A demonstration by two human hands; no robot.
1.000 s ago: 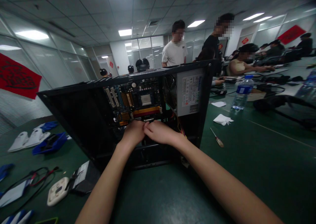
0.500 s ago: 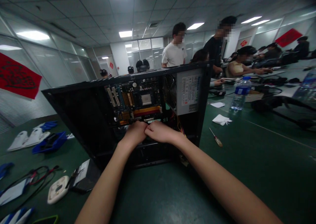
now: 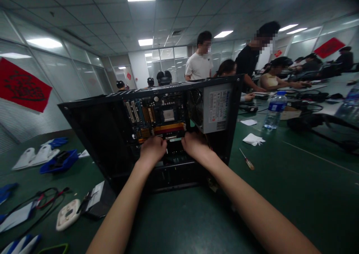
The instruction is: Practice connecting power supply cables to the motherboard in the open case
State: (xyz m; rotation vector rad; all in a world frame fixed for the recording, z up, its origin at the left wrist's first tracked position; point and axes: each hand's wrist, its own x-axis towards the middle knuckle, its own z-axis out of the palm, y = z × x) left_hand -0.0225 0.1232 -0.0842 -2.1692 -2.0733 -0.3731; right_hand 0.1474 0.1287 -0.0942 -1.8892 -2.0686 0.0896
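Note:
An open black computer case (image 3: 98, 134) lies on its side on the green table (image 3: 280, 194), with its motherboard (image 3: 157, 117) facing me. A grey power supply (image 3: 217, 107) with a fan sits at the case's right end. My left hand (image 3: 153, 149) and my right hand (image 3: 195, 145) reach inside, just below the red and yellow memory slots (image 3: 168, 128). Both hands are curled, knuckles toward me, a small gap apart. What the fingers hold, if anything, is hidden.
A screwdriver (image 3: 246, 159), white tissue (image 3: 253, 139) and a water bottle (image 3: 274, 110) lie right of the case. Blue and white parts (image 3: 45, 157), cables (image 3: 42, 201) and a white device (image 3: 67, 214) sit at left. Several people stand or sit behind the case.
My hands were touching each other below the memory slots; now they have moved apart, the right hand shifting right. The view has shifted slightly.

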